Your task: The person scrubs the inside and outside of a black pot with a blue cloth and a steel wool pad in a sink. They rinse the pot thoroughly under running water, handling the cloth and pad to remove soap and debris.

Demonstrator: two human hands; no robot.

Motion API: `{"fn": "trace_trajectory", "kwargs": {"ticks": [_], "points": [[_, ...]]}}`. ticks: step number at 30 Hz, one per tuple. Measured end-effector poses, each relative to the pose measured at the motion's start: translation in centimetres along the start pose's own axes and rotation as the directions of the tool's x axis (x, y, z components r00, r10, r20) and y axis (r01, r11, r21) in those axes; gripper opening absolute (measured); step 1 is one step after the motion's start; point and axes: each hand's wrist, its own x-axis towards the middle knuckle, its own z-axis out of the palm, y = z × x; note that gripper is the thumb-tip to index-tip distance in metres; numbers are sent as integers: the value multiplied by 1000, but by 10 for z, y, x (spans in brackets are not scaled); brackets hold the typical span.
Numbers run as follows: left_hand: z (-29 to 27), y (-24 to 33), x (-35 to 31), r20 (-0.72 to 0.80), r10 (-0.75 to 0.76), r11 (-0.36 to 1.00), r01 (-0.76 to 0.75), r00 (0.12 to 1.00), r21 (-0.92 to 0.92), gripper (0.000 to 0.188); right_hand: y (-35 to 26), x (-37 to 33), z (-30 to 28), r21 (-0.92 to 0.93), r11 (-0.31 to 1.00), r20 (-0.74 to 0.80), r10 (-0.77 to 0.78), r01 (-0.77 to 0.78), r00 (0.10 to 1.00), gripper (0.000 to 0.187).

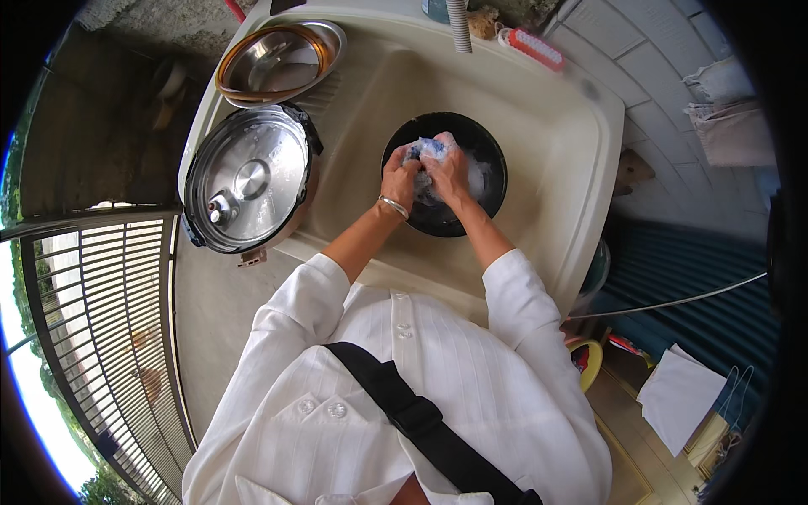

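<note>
My left hand (399, 178) and my right hand (450, 175) are together over a round black basin (495, 181) that sits inside a beige sink (551, 143). Between them is a wet, soapy white-and-blue cloth (431, 150), bunched up and gripped by both hands. Fingers of both hands are curled around it, and part of the cloth is hidden by them. White suds (476, 175) float on the water in the basin. A bracelet circles my left wrist.
On the sink's left ledge rest a metal pressure cooker lid (251, 172) and steel bowls (290, 67) with an orange ring. A grey corrugated hose (458, 25) hangs at the back, beside a red-and-white scrub brush (536, 49). A railing (101, 311) stands at left.
</note>
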Motion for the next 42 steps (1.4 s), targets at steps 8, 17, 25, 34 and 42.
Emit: {"fn": "trace_trajectory", "kwargs": {"ticks": [8,17,25,34,42], "points": [[1,69,-2,9,703,499,-502,711,706,32,61,14,-12,-713,694,262,388,-94,884,60],[-38,20,12,32,554,17,-50,832,999,58,105,21,29,-620,744,202,457,-248,866,73],[-21,17,4,48,253,504,-174,966,846,69,103,12,83,-162,969,427,241,-188,872,54],[-20,10,8,2,316,512,-173,949,842,69,117,10,-14,-782,467,619,506,413,601,30],[-14,17,5,-21,243,504,-108,970,857,70,164,38,72,-863,387,411,163,325,897,34]]}}
